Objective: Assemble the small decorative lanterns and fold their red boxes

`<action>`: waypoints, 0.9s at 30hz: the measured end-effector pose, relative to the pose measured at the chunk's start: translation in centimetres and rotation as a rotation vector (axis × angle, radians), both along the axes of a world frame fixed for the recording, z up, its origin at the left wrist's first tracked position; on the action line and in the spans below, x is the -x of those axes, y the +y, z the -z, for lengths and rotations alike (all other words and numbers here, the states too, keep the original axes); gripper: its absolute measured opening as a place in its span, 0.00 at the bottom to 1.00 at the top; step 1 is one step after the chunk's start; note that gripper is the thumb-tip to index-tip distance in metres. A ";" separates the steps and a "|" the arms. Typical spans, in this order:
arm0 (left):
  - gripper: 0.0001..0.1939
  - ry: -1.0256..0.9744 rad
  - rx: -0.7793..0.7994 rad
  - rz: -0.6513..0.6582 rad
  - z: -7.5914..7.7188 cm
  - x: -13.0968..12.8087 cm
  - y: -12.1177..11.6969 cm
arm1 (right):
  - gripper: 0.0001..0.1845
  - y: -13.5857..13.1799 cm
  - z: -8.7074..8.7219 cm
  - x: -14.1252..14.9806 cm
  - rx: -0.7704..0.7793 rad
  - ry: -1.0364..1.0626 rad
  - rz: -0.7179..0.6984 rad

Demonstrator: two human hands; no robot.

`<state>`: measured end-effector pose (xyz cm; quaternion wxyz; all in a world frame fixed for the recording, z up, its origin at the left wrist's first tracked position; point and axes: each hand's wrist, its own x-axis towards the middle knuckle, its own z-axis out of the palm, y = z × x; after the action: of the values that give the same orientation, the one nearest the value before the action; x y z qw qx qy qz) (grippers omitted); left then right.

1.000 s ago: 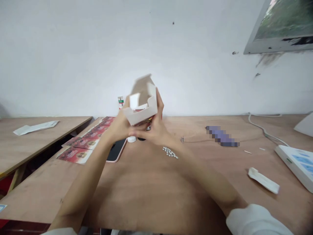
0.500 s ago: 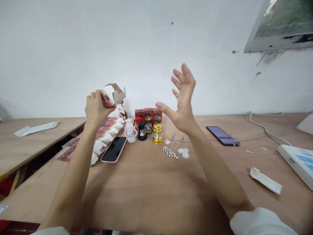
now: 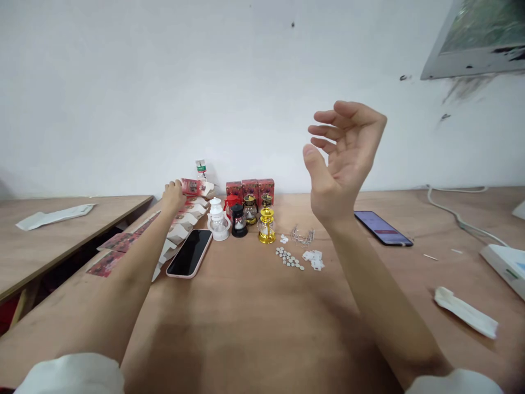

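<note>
Red-and-white cardboard box (image 3: 192, 187) needed a light, level hold, left hand (image 3: 172, 197) pinching its end, right hand (image 3: 348, 158) empty with fingers spread, loosely curled.

The right edge cuts off the wall picture (image 3: 486, 33); print on red boxes (image 3: 250, 189) is illegible.

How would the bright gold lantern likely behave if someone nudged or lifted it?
The bright gold lantern would probably keep its shape when lifted, as its frame looks rigid. Its glossy finish suggests it might be a bit slippery. Standing upright and taller than it is wide, it could tip if pushed near the top.
</note>
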<state>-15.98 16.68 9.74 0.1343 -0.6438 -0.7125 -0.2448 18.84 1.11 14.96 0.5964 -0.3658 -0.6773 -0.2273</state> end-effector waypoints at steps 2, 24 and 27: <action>0.26 0.050 -0.011 -0.045 0.2 0.2 0.4 | 0.33 0.0 0.0 0.0 0.004 0.080 -0.082; 0.19 0.531 0.091 0.096 -0.3 0.0 5.2 | 0.14 0.6 -0.2 0.4 -0.198 0.230 -0.481; 0.18 0.531 0.102 0.105 -0.1 0.6 5.2 | 0.13 0.5 -0.1 0.5 -0.195 0.209 -0.458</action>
<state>-16.61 21.90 9.88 0.2710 -0.7274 -0.6293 -0.0381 18.31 1.65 15.05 0.7313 -0.1654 -0.6522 -0.1115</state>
